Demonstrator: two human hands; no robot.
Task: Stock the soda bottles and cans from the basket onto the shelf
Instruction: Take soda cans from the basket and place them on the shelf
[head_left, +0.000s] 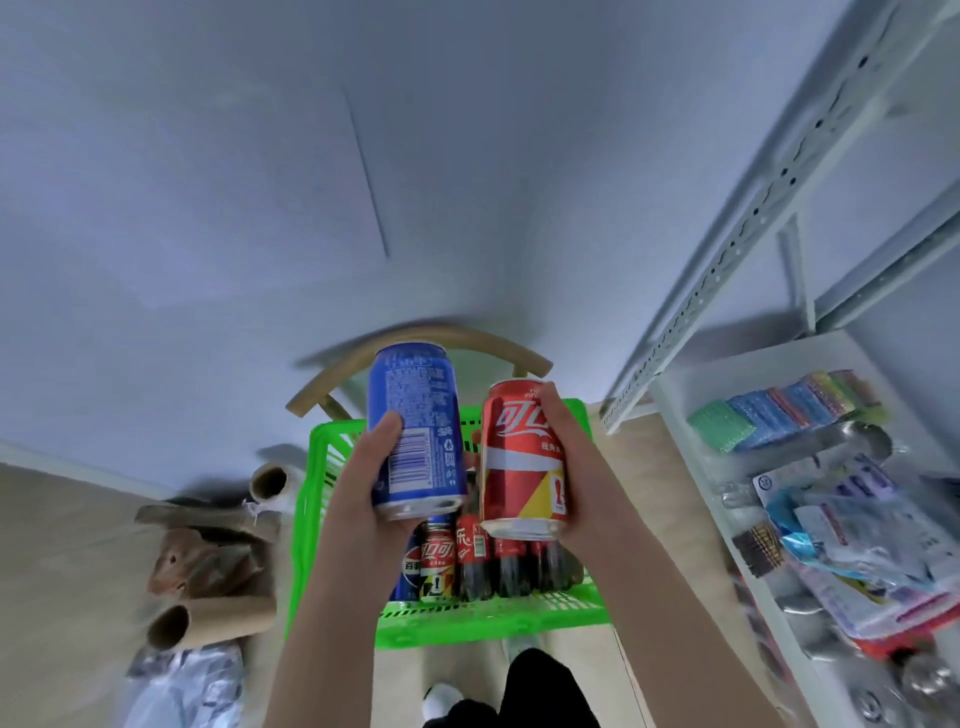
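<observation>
My left grip (363, 491) is wrapped around a blue can (415, 426), with my thumb on the side that faces me. My right grip (569, 452) is wrapped around a red can (522, 460). Both cans stand up straight, side by side and close together, above the green basket (483, 621). I think the cans are full, so they feel a bit heavy for their size. The metal is thin and smooth, so it can slip, and it can dent if I squeeze too hard. The best place to hold is around the middle, and that is where I have them. Down in the basket there are more cans (436, 564) and some dark bottles (511, 566), all standing up. I would take the bottles by the neck or around the body. The white shelf (737, 361) is off to my right, with packets on it.
</observation>
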